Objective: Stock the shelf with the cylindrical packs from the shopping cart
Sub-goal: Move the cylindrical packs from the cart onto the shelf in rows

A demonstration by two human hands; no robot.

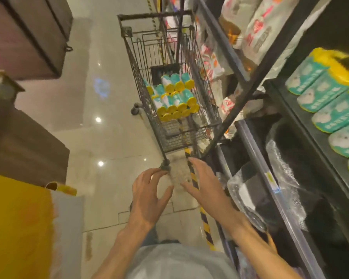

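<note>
Two bare hands are held out in front of the body, above the glossy tiled floor (113,150). The left hand (149,190) is seen with its fingers spread and its grip apart; nothing is held in it. The right hand (203,184) is likewise seen with fingers extended and its grip apart, empty. Both hands are placed just short of the near end of one wire shopping cart (169,125), and no contact with it can be made out. A blurred pale patch is seen between the two hands; what it is cannot be told.

The cylindrical packs (174,99) are found lying on their sides inside the cart's basket, stacked in about three tiers, teal and white with yellow end caps turned toward the camera. Roughly sixteen yellow ends can be counted, though the blur makes the number uncertain.

On the right, a dark metal shelf (302,117) is seen, on which a row of five matching teal packs (330,115) is already laid side by side; a sixth is cut off at the frame edge. On the higher shelf levels beyond, white bags with red print (260,27) are stacked. One black-and-yellow hazard stripe (205,226) is run along the floor at the foot of the shelving.
</note>
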